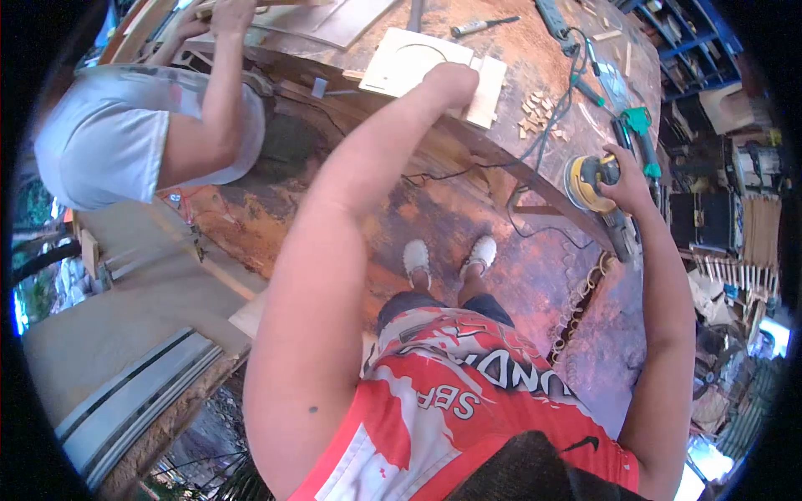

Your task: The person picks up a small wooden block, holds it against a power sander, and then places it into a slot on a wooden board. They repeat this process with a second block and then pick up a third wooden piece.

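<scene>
My left hand point(452, 86) is closed at the right part of a pale wooden board point(393, 63) on the workbench; its fingertips are hidden, so what they grip is unclear. A curved line or groove shows on the board. At the bench's right side my right hand point(628, 179) is wrapped round a yellow and black sander point(589, 182). Small wood pieces point(539, 113) lie in a loose pile on the bench between my two hands. A marker-like tool point(484, 26) lies beyond the board.
A co-worker in a light shirt point(117, 134) stands at the left, arms over the bench. Green power tools point(638, 125) and cables point(561, 108) lie at the bench's right. A coiled hose point(576, 309) hangs or lies near the floor. Shelves point(706, 50) stand at the far right.
</scene>
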`<state>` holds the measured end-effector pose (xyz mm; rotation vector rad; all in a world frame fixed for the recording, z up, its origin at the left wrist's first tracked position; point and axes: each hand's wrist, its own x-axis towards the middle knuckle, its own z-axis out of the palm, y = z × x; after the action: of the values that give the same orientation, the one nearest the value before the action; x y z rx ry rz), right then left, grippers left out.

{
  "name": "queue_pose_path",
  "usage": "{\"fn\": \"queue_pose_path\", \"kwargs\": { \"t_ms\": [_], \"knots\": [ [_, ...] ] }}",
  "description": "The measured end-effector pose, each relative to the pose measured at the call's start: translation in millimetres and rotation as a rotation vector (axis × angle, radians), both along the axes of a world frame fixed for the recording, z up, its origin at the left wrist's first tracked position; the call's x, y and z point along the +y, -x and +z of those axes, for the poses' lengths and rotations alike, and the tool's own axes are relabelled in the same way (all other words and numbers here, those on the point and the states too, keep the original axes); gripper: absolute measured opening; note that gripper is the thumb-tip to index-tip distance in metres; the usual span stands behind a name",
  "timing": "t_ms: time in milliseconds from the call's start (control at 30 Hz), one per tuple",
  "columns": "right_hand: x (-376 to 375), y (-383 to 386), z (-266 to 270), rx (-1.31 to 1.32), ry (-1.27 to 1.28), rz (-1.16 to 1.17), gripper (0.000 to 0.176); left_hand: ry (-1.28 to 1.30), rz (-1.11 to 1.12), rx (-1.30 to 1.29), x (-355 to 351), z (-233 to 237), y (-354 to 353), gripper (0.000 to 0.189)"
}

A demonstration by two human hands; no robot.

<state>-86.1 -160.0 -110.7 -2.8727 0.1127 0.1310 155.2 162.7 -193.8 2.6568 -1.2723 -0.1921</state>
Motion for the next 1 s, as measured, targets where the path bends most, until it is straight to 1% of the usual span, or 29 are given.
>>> {"fn": "queue_pose_path", "kwargs": {
  "t_ms": [33, 67, 100, 133, 167, 200, 267, 300, 367, 400, 467, 500, 567, 600, 633, 667, 733, 800, 867, 933, 1000],
  "knots": [
    [-4.9, 0.5, -5.0, -0.025, -0.007, 0.021, 0.07, -0.045, 0.026, 0.041, -1.8, 8.9, 4.7, 0.015],
    [-9.5, -3.2, -10.3, -0.062, -0.022, 0.049, 0.071, -0.098, 0.005, 0.034, -1.4, 21.3, 10.8, 0.014],
    [-17.6, -3.2, -15.9, -0.086, -0.019, 0.08, 0.071, -0.055, 0.068, 0.01, -7.1, 5.1, 7.1, 0.017],
    [-23.0, -4.3, -23.3, -0.122, -0.018, 0.113, 0.071, -0.102, 0.055, -0.008, -6.0, 12.0, 8.7, 0.019],
    [-20.6, -4.6, -23.7, -0.139, -0.025, 0.098, 0.07, -0.137, 0.032, -0.062, -9.2, 7.0, 4.7, 0.018],
    [-16.7, -2.6, -20.4, -0.145, -0.027, 0.081, 0.07, -0.143, -0.029, -0.085, -4.7, 16.4, 9.4, 0.019],
    [-6.3, -1.2, -10.9, -0.124, -0.062, 0.022, 0.068, -0.125, 0.034, -0.081, -9.1, 9.5, 9.0, 0.02],
    [-3.0, 0.3, -6.7, -0.145, -0.072, 0.027, 0.068, -0.135, 0.04, -0.102, -6.8, 9.4, 10.4, 0.02],
    [3.9, 3.2, 0.1, -0.126, -0.081, -0.017, 0.067, -0.106, 0.083, -0.052, -5.9, 12.0, 10.1, 0.021],
    [5.6, 2.2, 1.4, -0.14, -0.086, -0.027, 0.067, -0.111, 0.073, -0.066, -4.5, 17.2, 6.9, 0.021],
    [5.1, 4.2, 1.1, -0.144, -0.095, -0.032, 0.068, -0.128, -0.007, 0.019, -0.3, 19.4, 5.4, 0.022],
    [3.5, 4.3, -0.6, -0.14, -0.097, -0.049, 0.068, -0.115, 0.0, 0.065, 4.4, 26.8, 6.7, 0.023],
    [-2.7, 3.2, -7.1, -0.153, -0.052, -0.009, 0.068, -0.022, 0.034, 0.1, 6.1, -0.8, -6.5, 0.024],
    [-4.3, 4.1, -8.6, -0.154, -0.05, -0.019, 0.069, -0.007, 0.081, 0.174, 11.4, 7.8, -0.8, 0.024],
    [-4.7, 4.7, -10.2, -0.147, -0.04, -0.032, 0.069, 0.104, 0.039, 0.144, 16.8, 1.3, 2.3, 0.023],
    [-8.4, 4.6, -13.9, -0.155, -0.019, -0.027, 0.069, 0.203, 0.11, 0.176, 23.6, -4.1, 11.6, 0.023],
    [-5.5, 4.4, -9.6, -0.126, 0.0, -0.027, 0.069, 0.651, 0.11, -0.025, 43.4, 2.8, 53.9, 0.022],
    [-3.5, 1.9, -3.6, -0.078, 0.023, -0.037, 0.07, 0.7, 0.16, 0.025, 59.0, -18.2, 90.4, 0.018],
    [-2.5, -0.2, -4.3, -0.063, -0.009, -0.013, 0.071, 0.774, 0.194, 0.075, 77.4, -53.1, 141.8, 0.017],
    [-1.6, -4.6, -0.7, -0.009, 0.013, 0.022, 0.074, 0.786, 0.313, 0.213, 92.3, -93.3, 198.8, 0.016],
    [3.9, -18.8, 3.1, 0.094, 0.05, -0.009, 0.076, 0.824, 0.461, 0.436, 106.9, -145.6, 249.2, 0.017]
  ]
}}
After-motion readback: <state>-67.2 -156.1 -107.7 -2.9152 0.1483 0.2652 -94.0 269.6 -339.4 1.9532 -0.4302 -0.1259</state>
